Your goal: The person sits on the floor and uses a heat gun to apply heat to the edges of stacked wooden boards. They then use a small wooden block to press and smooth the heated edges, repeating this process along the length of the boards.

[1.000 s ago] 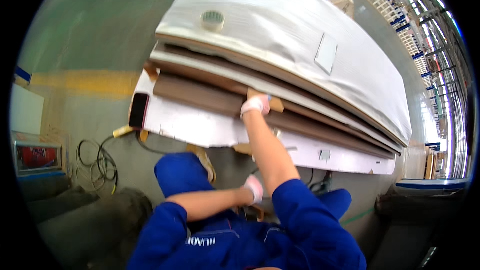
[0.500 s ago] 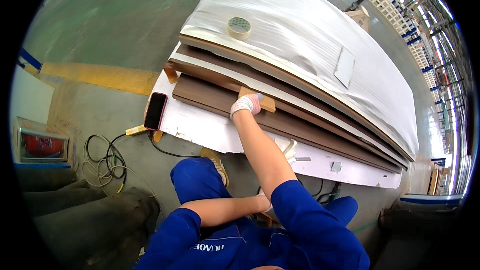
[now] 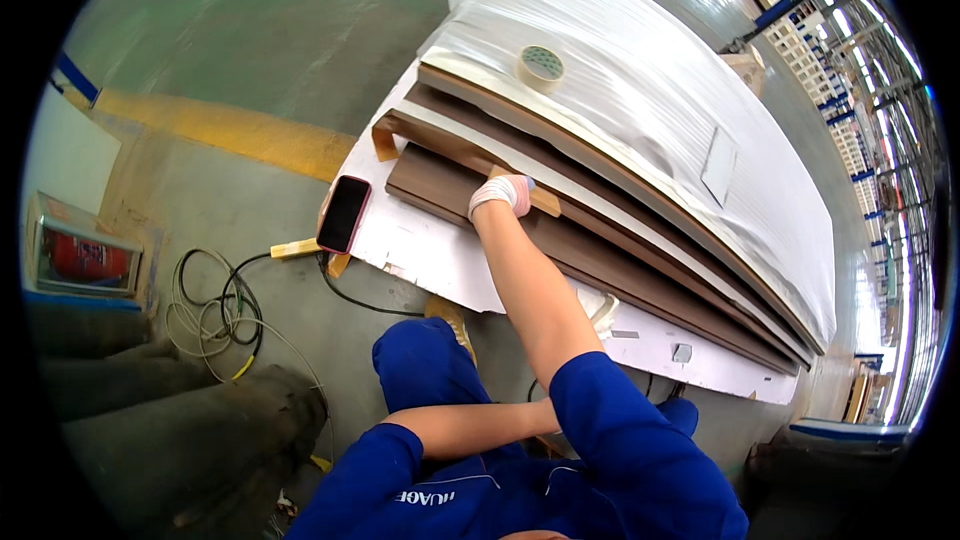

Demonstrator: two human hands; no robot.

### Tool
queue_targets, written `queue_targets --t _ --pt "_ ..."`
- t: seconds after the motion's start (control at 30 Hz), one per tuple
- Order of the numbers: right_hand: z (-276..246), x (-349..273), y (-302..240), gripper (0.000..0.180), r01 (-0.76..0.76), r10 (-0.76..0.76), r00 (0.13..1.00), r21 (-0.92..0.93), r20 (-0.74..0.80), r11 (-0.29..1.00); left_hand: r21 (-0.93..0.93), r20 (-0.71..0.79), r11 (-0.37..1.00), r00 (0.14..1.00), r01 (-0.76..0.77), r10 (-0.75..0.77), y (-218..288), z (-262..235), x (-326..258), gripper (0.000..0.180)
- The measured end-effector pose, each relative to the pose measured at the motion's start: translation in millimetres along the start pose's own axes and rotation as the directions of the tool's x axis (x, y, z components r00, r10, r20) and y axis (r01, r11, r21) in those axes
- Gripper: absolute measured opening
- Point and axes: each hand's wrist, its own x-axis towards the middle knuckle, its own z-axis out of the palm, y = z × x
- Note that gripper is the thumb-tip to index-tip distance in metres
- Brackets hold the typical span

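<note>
The block [image 3: 545, 203] is tan, wood-like and plain, flat-sided with straight edges; its middle is hidden under the right hand [image 3: 503, 197], and its ends show at the hand's 11 and 4 o'clock. It sits over the front brown boards [image 3: 440, 181], near the left part of their length. That hand, in a whitish-pink glove, is curled closed over it. The left hand is hidden behind the right arm, so I cannot tell how far open it is or what it holds.

The boards are dark brown and long, with lines along their length, running from 10 to 4 o'clock on a pale surface [image 3: 428, 252]. From the right hand, a tape roll [image 3: 541, 69] lies at 1 o'clock on white sheeting [image 3: 630, 80], a dark phone [image 3: 344, 214] at 9, and a white cloth [image 3: 605, 314] at 5.
</note>
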Motion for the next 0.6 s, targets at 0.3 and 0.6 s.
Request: queue_targets --t 0.3,0.6 --pt "-13 -43 7 0.070 -0.200 0.153 0.947 0.143 0.284 0.969 0.021 -0.014 0.999 0.999 -0.028 0.028 11 -9 4 0.035" --pt "29 -75 44 0.062 -0.100 0.068 0.991 -0.303 -0.114 0.948 -0.041 -0.026 0.996 0.997 -0.075 0.074 -3 -10 -4 0.036"
